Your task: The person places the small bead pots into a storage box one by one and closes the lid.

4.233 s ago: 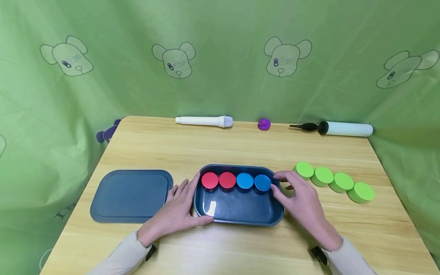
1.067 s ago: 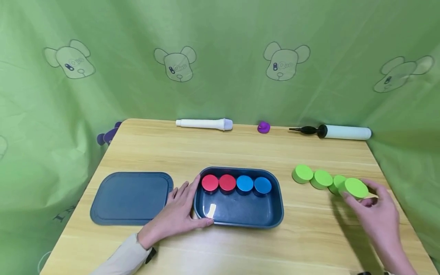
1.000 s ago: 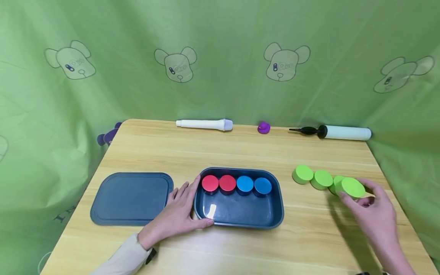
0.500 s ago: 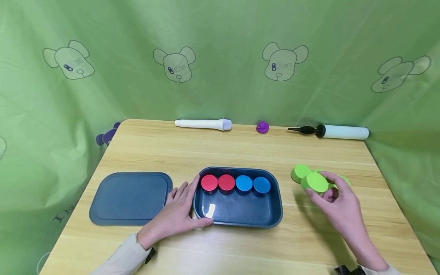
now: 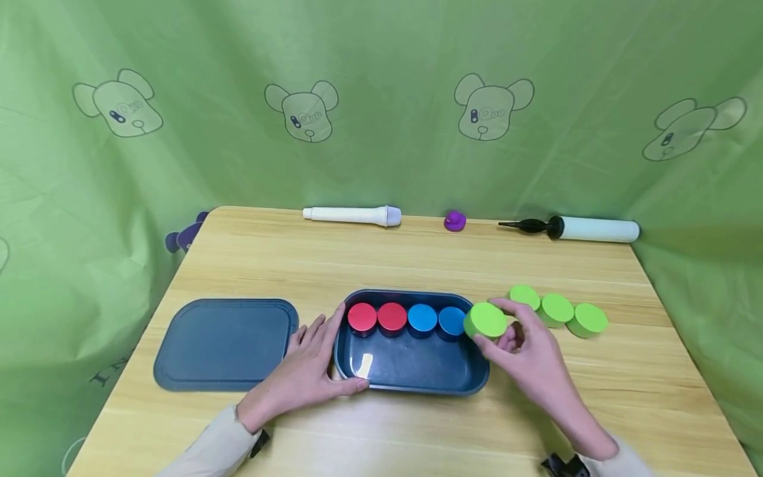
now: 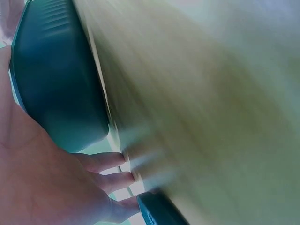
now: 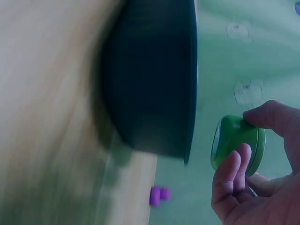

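Low in the frame, left of centre, the left hand (image 5: 305,377) lies with fingers straight and spread against the dark box (image 5: 417,368). Right of centre, the right hand (image 5: 530,354) pinches a green cylinder (image 5: 485,320), raised above the box's upper-right rim; probably best kept level and clear of the nearby blue cylinder (image 5: 452,322). Farther right stand three green cylinders (image 5: 557,309).

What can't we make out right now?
Right wrist view: red cylinders and blue cylinders, hidden by the tray; part of the held green cylinder, behind the right hand; purple toy, blurred.
Left wrist view: tray interior, hidden by its wall; most of the lid, cut off by the bottom edge.
Head view: backdrop lettering, too small and faint.
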{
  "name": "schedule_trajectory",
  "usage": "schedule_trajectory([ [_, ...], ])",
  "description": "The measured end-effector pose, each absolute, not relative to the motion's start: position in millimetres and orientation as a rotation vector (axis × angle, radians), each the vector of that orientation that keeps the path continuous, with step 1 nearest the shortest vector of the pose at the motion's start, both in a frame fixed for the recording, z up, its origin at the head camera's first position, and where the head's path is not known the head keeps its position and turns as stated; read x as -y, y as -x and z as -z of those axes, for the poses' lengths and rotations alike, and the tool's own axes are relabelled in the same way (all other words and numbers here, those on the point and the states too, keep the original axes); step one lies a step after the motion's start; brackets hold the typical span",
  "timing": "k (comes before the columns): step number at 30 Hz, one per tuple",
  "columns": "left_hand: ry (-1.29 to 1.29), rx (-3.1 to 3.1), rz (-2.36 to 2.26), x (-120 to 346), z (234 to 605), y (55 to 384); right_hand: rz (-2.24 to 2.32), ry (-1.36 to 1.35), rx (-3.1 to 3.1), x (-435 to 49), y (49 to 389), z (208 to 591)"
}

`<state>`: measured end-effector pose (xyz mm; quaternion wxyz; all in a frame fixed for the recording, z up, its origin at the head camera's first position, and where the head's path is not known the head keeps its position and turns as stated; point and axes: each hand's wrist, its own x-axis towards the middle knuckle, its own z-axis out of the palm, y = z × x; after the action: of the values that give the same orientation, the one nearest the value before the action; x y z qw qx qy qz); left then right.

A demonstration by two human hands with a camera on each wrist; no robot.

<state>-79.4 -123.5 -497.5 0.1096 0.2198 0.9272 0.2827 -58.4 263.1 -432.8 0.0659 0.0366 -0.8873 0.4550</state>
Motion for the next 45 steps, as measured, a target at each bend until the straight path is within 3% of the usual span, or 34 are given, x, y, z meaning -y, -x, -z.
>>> schedule_trajectory([
  [31,-0.663,-2.726,-0.840,124.4,496.0,80.1,-1.311,-0.584,2.932,-155.4,75.0,465.4],
  [45,-0.664,-2.730,-0.833,125.0,494.7,80.0,-1.262,-0.655,3.031,-128.7,81.7,470.4],
])
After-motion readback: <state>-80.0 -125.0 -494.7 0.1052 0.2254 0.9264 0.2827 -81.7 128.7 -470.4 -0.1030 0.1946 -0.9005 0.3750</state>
